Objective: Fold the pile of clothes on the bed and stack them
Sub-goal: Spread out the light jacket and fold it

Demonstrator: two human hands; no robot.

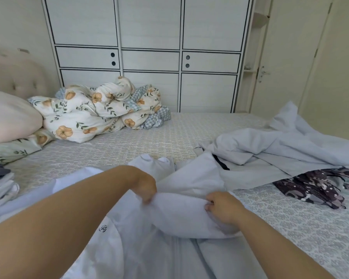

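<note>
While the left hand and right hand each pinch a fold of the pale shirt lying on the bed beneath them, both should pull evenly, keeping the edge taut so the fold lands square.

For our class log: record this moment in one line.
left hand: grip on pale garment | right hand: same | phase: folding

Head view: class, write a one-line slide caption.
Both hands, left and right, grip a pale garment mid-fold on the bed.
</note>
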